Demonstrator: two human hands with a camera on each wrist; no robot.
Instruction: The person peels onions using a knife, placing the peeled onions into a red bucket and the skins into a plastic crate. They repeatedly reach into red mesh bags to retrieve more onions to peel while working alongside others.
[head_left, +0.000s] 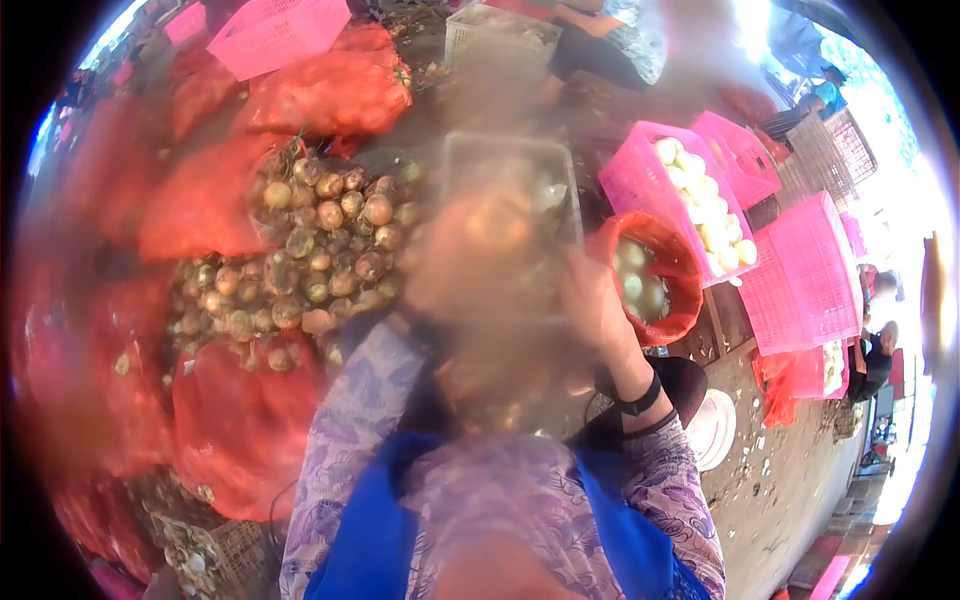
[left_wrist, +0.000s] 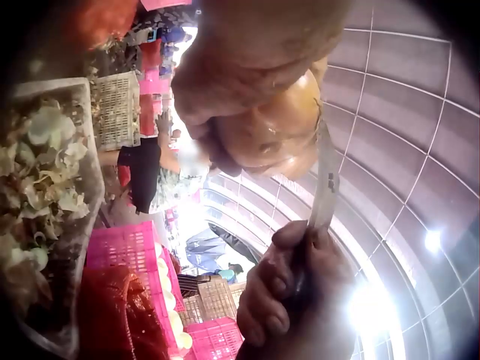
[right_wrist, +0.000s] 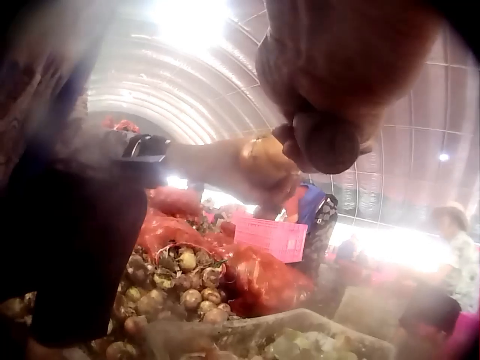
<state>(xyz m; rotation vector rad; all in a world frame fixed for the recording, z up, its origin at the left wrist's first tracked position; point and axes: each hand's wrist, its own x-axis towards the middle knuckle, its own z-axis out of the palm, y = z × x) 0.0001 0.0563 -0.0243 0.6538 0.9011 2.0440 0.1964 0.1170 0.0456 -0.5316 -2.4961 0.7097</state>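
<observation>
My left hand (left_wrist: pixel 255 67) grips a peeled-looking yellowish onion (left_wrist: pixel 281 131), its fingers curled round it. In the left wrist view, my right hand (left_wrist: pixel 292 296) holds a knife (left_wrist: pixel 325 184) by its dark handle, the blade right at the side of the onion. The right wrist view shows the right hand (right_wrist: pixel 337 90) close up with curled fingers, and the left hand (right_wrist: pixel 262 172) beyond it. In the head view a blurry smear covers much of the middle; the right hand (head_left: pixel 595 300) shows there, while the knife is hidden.
A heap of unpeeled onions (head_left: pixel 330 240) lies left among red mesh sacks (head_left: pixel 240 420). A pale tub (left_wrist: pixel 82 150) of peelings stands in front. At right are a red-lined bucket (head_left: pixel 690 290) of peeled onions, a pink crate (head_left: pixel 650 170) of white onions and stacked pink crates (head_left: pixel 805 275). People sit farther off.
</observation>
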